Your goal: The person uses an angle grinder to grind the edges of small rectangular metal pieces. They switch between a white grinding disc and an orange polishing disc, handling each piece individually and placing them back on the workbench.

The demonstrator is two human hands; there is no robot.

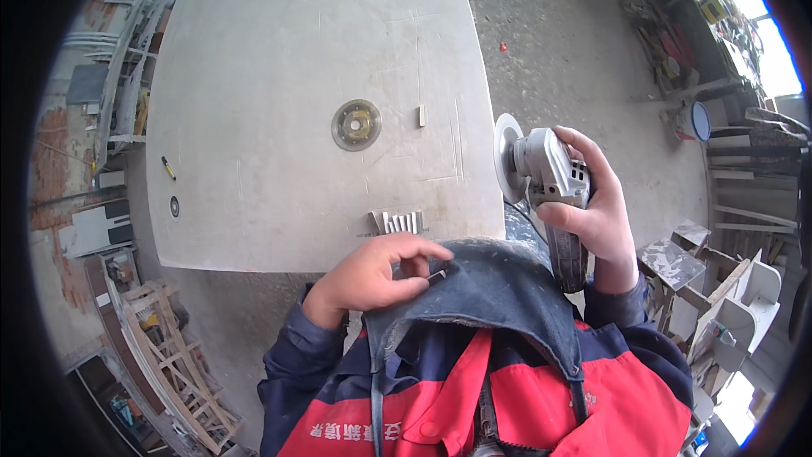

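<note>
My right hand is wrapped round a grey and white angle grinder, held beside the table's right edge. Its pale round disc faces left, toward the tabletop. My left hand is closed in front of my dark apron, thumb and fingers bent in. A small thin strip shows at the thumb tip; most of it is hidden. Just beyond that hand, several short narrow strips lie in a row near the table's front edge. A single small strip lies farther back.
On the large pale tabletop lie a round cutting disc, a yellow and black marker and a small dark disc. Wooden frames stand at the left. A bucket and cluttered shelves line the right.
</note>
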